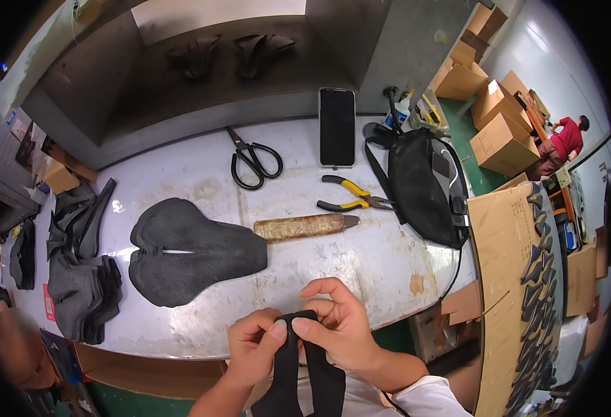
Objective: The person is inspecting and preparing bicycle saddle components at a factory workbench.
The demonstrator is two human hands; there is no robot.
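Note:
Close to my body, at the table's front edge, both hands pinch a black saddle cover (286, 379) by its narrow end. A long slot runs down its middle, and its lower part leaves the picture. My left hand (255, 342) has its thumb pressed on the top edge. On the other side my right hand (336, 326) grips with the thumb, its index finger raised and bent. Beyond them lies a stack of black saddle-shaped pieces (201, 254) with a slit. A tool with a tape-wrapped handle (298, 228) touches the narrow end of this stack.
Black-handled scissors (253, 163), yellow-black pliers (357, 194), a phone (337, 128) and a black bag (423, 184) lie farther back on the table. More black pieces (83, 292) are piled at left. Cardboard (496, 257) stands at right; a person in red (563, 142) is far off.

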